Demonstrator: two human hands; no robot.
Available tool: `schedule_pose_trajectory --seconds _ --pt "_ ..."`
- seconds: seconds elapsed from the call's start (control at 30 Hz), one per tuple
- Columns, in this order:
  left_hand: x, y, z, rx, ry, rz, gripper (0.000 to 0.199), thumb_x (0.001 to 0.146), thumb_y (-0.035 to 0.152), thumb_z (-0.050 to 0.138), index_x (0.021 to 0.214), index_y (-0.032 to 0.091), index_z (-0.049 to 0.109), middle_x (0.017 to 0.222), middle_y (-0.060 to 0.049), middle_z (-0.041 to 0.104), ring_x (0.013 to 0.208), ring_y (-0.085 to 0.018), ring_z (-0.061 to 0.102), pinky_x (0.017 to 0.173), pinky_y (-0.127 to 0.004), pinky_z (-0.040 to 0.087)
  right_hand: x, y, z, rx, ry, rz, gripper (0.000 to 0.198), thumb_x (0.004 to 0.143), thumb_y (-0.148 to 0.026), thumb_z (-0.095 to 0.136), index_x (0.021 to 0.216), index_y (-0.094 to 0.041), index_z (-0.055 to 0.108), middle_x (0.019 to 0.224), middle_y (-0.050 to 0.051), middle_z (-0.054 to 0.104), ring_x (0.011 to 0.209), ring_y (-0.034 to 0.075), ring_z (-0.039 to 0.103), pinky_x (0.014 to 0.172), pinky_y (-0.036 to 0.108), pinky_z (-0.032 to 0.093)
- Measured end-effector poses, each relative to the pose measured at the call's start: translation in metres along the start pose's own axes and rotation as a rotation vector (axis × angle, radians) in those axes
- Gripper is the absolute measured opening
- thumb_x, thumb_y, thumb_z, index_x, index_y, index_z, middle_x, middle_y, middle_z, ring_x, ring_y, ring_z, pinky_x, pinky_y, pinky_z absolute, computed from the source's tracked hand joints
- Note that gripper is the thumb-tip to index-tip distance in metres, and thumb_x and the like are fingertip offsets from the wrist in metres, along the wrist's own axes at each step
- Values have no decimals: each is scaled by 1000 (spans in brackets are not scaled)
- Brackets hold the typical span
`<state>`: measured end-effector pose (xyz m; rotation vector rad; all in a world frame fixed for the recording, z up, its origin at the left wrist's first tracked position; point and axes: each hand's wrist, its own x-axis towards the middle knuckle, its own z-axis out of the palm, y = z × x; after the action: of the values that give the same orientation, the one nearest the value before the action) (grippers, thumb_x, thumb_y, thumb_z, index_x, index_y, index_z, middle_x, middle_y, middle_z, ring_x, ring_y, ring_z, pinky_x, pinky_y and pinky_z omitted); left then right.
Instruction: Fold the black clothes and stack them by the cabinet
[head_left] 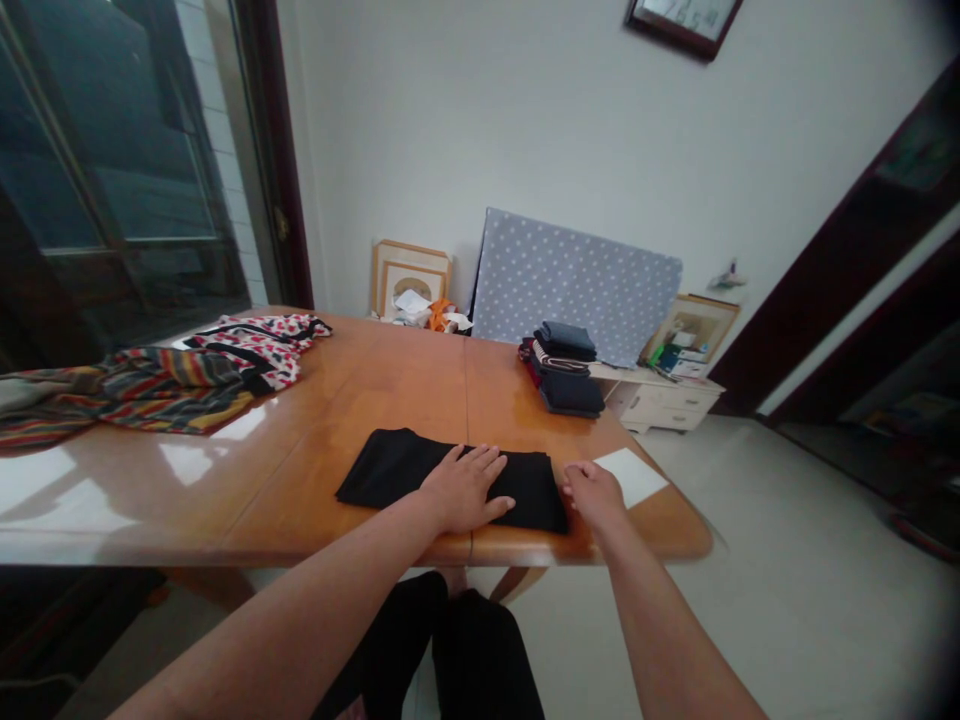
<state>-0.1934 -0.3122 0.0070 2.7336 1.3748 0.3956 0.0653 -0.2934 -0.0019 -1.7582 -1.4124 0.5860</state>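
A black garment [405, 470], folded into a flat, long shape, lies near the front edge of the wooden table. Across its middle my left hand [469, 488] rests palm down, fingers stretched out and thumb apart. My right hand [595, 490] is at the garment's right end with its fingers curled closed. Whether those fingers pinch the cloth's edge or anything else is hidden. A white sheet [631, 477] lies on the table just beyond the right hand.
A stack of folded clothes [568, 372] stands at the table's back right. Loose patterned and striped clothes [180, 385] spread over the left side of the table [397, 370]. Behind are a dotted grey cloth cover [574, 280], framed pictures [411, 275] and a white cabinet [664, 403].
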Motion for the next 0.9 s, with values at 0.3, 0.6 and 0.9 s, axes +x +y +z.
schedule_pose_trajectory --seconds 0.3,0.6,0.9 --pt "1 2 -1 -35 -16 -11 82 90 75 25 151 21 38 159 -12 33 148 -31 24 117 -51 16 -5 -29 12 -379 -158 29 40 71 -60 69 62 -22 64 59 6 63 64 21 62 57 29 37" --pt "0 0 1 -64 -9 -14 83 89 74 27 151 20 38 158 -13 34 147 -32 26 116 -53 14 -1 -34 18 42 -228 304 25 57 -31 82 73 -20 67 67 6 70 70 22 66 56 27 43" --pt "-1 -3 4 -94 -14 -36 88 85 78 29 153 23 35 159 -12 33 147 -33 23 116 -55 14 -10 -52 20 275 -316 342 30 67 -27 75 93 -15 70 80 7 75 66 20 69 56 28 52"
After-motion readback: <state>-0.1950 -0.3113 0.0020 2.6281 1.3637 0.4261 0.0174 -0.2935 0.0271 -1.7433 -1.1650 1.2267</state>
